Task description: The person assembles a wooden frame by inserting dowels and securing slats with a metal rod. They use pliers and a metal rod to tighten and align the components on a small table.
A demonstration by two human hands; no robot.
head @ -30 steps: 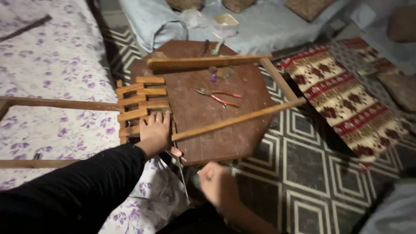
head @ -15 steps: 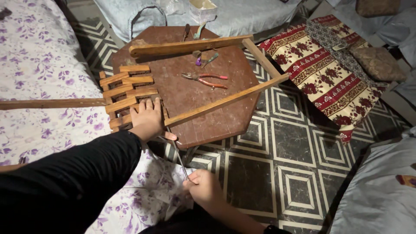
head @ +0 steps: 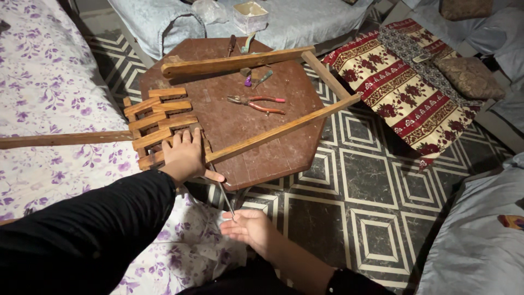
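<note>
Dark reddish-brown counter [head: 273, 147], honey-brown wooden frame [head: 164, 123], pliers [head: 256, 104] with red handles, small purple piece [head: 248, 82], white bedsheet [head: 49, 87] with purple flowers, grey-and-white geometric floor tiles [head: 360, 207], red-and-cream floral striped rug [head: 404, 93], black sleeve [head: 87, 229].

Table: a dark brown octagonal table [head: 273, 147] stood on the patterned floor [head: 360, 218].
On it: a slatted wooden frame [head: 164, 125], a long wooden bar [head: 234, 61], red-handled pliers [head: 256, 104], a small purple piece [head: 248, 82].
Floor: a red patterned rug [head: 398, 98] lay beside the table.
</note>
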